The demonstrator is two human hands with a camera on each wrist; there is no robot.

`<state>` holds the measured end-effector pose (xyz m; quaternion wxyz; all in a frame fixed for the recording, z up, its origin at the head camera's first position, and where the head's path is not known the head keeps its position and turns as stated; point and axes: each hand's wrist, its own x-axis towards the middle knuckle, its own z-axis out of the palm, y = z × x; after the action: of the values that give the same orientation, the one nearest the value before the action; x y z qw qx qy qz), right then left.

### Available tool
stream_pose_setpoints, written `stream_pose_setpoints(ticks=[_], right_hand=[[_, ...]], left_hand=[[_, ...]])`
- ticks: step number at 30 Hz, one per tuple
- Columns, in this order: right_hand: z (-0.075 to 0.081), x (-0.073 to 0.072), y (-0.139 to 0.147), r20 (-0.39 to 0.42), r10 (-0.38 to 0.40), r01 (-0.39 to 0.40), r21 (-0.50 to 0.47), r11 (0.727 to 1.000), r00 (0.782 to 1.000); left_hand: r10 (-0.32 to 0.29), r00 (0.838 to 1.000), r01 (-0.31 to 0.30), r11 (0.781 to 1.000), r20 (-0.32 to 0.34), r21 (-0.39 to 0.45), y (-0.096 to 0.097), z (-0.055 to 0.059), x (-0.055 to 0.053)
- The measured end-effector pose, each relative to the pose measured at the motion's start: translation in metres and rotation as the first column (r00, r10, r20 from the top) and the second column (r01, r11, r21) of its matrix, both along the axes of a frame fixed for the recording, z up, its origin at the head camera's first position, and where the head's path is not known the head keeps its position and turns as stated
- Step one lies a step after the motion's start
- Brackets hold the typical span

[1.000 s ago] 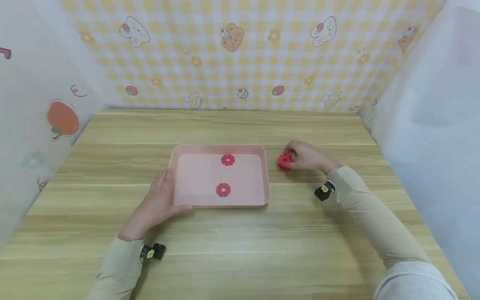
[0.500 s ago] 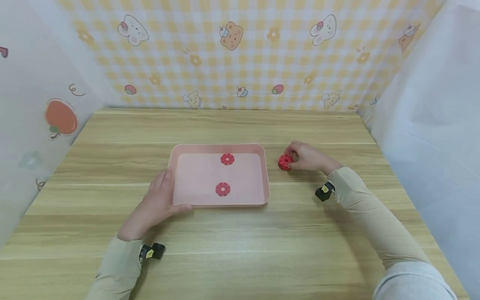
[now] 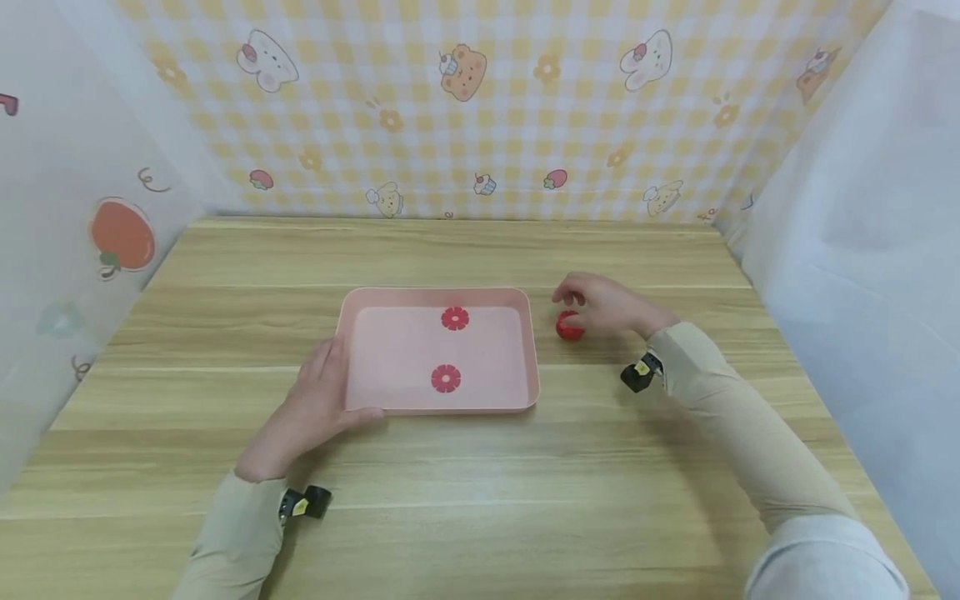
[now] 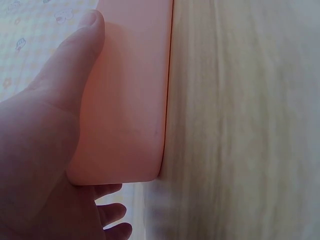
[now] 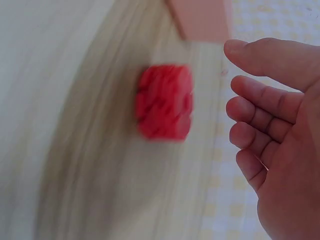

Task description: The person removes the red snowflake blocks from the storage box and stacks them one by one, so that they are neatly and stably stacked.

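A pink tray [image 3: 397, 358] lies on the table with two flat, red notched discs inside, a far disc [image 3: 455, 318] and a near disc [image 3: 446, 378]. At its near left corner rests my left hand [image 3: 315, 408]. In the left wrist view the thumb [image 4: 75, 60] lies straight along the tray's outer wall, with fingertips past the corner. To the tray's right stands a short stack of red notched discs [image 5: 165, 102], partly covered by the right hand in the head view. My right hand [image 3: 603, 304] hovers just over that stack, fingers loosely bent and holding nothing.
The wooden table [image 3: 480, 517] runs back to a yellow checked backdrop [image 3: 510, 108] with cartoon prints. White sheets hang at both sides. Each wrist carries a small black camera, such as the right one [image 3: 637, 377].
The right hand has let go of the red stack, its fingers parting and rising slightly up and to the left. The left hand and the tray stay in place.
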<state>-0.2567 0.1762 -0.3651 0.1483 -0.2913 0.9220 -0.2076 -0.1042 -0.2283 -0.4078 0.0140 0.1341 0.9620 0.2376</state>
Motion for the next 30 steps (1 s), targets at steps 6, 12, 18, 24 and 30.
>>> stream_pose_setpoints(ticks=[6,12,18,24,30], right_hand=[[0.014,-0.001,-0.028,-0.002,0.093,-0.093,-0.011,0.996,0.996],[0.025,0.001,-0.06,0.03,0.153,-0.153,-0.026,0.988,0.988],[0.029,0.008,-0.089,0.105,0.217,-0.219,0.007,0.976,0.971],[0.027,0.011,-0.115,0.129,0.276,-0.281,0.02,0.959,0.952],[0.015,0.013,-0.137,0.148,0.338,-0.346,0.032,0.938,0.929]], left_hand=[[0.009,1.0,-0.009,1.0,0.014,0.01,-0.001,0.0,0.0],[0.011,1.0,-0.011,1.0,0.024,0.009,-0.001,0.0,-0.002],[0.007,1.0,-0.007,1.0,0.026,0.014,-0.001,0.001,-0.001],[0.013,0.999,-0.014,1.0,0.033,0.016,-0.003,0.002,0.0],[0.013,0.999,-0.013,1.0,0.04,0.015,-0.003,0.002,0.0]])
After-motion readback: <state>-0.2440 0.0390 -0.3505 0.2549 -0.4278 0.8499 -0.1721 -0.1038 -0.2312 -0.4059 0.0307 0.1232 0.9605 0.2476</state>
